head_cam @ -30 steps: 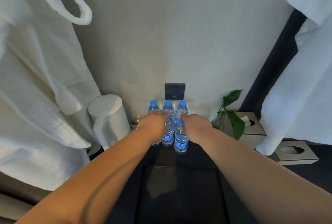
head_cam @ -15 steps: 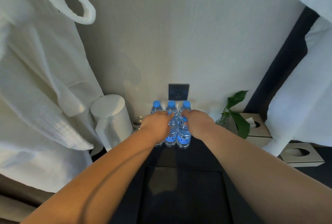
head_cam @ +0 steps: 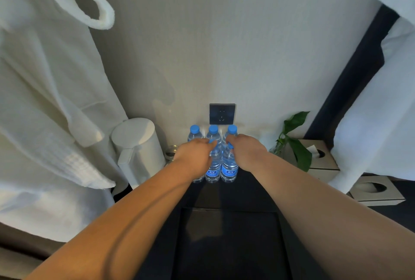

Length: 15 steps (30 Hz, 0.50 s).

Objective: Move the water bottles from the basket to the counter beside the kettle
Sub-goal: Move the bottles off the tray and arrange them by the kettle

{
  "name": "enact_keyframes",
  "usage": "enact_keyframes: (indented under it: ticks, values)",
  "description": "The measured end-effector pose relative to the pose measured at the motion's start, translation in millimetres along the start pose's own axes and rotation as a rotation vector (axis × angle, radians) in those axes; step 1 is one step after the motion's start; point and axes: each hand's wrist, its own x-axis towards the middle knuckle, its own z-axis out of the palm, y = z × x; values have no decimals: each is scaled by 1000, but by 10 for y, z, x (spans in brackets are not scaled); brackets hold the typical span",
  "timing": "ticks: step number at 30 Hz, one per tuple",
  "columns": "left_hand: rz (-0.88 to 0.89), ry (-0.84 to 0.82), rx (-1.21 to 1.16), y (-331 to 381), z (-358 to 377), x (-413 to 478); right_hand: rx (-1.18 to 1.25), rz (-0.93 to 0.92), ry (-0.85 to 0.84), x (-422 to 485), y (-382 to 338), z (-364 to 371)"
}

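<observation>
Several clear water bottles with blue caps and blue labels stand on the dark counter [head_cam: 253,192] right of the white kettle [head_cam: 139,147]. The back row against the wall has three bottles [head_cam: 213,130]. In front of it stand a middle bottle [head_cam: 213,168] and a right bottle [head_cam: 229,167], side by side. My left hand [head_cam: 194,156] curls over the top of the middle bottle and hides another bottle to its left. My right hand [head_cam: 247,151] grips the neck of the right bottle.
A small glass [head_cam: 171,151] sits between kettle and bottles. A wall socket [head_cam: 222,113] is above the bottles. A leafy plant [head_cam: 294,142] and two tissue boxes [head_cam: 323,158] stand to the right. A white robe [head_cam: 45,122] hangs left. A dark rectangular tray [head_cam: 229,246] lies below my arms.
My right hand has slid the front right bottle back toward the wall, so it now stands level with the middle one. My left hand stays on its bottle top.
</observation>
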Motion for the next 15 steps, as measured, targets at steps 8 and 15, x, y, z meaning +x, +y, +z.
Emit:
enact_keyframes:
  ticks: [8,15]
  values:
    - [-3,-4,16,-6,15,-14,-36,8,-15,-10,-3,-3]
    - [2,-16,29,-3,5,-24,-68,4,-12,-19,-17,-7]
